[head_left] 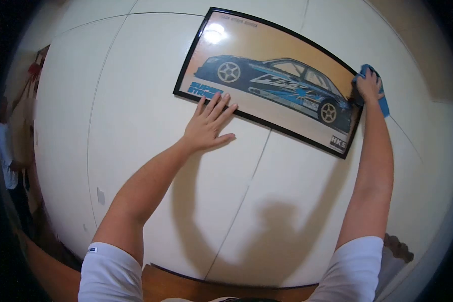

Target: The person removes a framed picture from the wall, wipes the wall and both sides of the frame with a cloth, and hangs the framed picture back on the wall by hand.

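The left hand (209,123) lies spread, gripping nothing, along the framed poster (282,75), whose right edge meets a cloth (383,104) grasped by the right hand (369,86).

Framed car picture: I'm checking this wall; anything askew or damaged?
A grey patch on the wall, lower left, breaks its plain white; cause unclear. The framed picture slants, but so does the seam below, suggesting camera tilt.

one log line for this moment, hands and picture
picture: framed car print, against wall | left hand: spread over lower edge, near left corner | right hand: on blue cloth, at right edge
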The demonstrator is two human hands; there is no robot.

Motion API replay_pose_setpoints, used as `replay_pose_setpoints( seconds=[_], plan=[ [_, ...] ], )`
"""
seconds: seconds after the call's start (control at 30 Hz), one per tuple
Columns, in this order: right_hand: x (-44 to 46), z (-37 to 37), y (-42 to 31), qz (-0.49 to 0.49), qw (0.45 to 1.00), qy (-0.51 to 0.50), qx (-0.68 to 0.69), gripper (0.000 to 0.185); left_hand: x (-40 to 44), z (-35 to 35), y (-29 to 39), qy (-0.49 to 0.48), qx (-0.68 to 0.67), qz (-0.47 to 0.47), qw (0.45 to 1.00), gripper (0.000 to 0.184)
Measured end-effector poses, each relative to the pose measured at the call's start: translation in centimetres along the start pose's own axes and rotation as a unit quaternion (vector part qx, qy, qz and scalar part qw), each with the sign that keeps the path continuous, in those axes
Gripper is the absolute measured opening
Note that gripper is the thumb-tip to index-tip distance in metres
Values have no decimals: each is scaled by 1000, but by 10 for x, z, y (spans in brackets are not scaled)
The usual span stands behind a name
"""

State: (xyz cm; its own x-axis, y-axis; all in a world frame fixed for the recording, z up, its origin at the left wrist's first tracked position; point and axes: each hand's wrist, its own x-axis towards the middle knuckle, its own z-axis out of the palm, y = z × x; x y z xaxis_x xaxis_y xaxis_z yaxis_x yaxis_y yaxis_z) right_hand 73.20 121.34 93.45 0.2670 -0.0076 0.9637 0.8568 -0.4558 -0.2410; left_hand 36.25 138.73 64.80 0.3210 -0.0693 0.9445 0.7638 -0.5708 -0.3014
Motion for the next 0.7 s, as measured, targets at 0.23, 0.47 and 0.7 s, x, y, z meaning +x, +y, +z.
replay_pose_setpoints(
  seconds=[0.23, 0.47, 0.7],
  plan=[
    [22, 21, 1, 0, 994, -76, 81, 57, -4, 3, -2, 44, -16, 20, 999, 68],
    [32, 30, -32, -55, 993, -27, 96, 52, -4, 5, -6, 47, -33, 21, 998, 71],
    [22, 43, -130, -160, 971, 72, 165, 51, -6, 9, -9, 79, -60, 29, 995, 72]
  ],
)
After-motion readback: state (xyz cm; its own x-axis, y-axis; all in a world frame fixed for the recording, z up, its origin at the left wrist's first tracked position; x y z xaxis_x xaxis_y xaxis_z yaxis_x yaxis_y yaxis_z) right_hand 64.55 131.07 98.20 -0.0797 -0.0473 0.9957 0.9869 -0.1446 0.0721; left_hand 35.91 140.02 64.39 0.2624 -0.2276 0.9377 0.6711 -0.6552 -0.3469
